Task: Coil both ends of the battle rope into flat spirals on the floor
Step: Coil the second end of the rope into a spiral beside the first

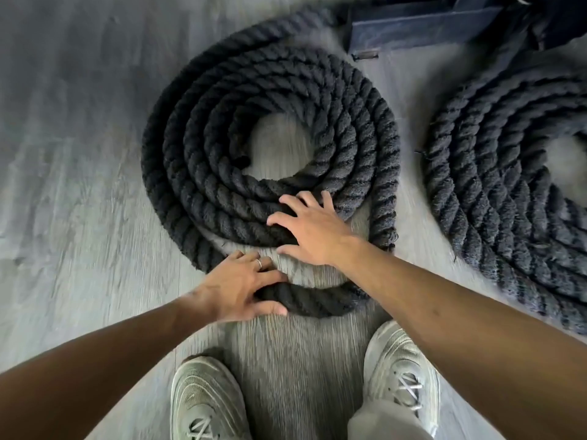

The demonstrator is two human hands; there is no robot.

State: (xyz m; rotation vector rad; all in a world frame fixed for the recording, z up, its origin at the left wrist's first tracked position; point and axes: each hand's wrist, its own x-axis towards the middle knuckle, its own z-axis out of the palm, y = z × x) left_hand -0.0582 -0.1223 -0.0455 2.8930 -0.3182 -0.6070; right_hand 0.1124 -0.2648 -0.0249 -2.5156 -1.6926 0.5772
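Two pale trainers stood nearest, planted on the grey plank floor, with both bare arms reaching forward over them. Beyond the toes, the left hand gripped the outermost turn of the battle rope, fingers curled over its top and thumb tucked under its near side. The right hand lay flat, fingers spread, pressing on the near turns of the left spiral, its thumb on bare floor in the gap between those turns and the loose one. That gap suggested the closing step of this coil: the last turn seemed to need pushing away from the person, snug against the ring under the right palm. A second spiral lay well off beyond the right hand's little finger, apparently already wound. A dark metal base sat past both coils
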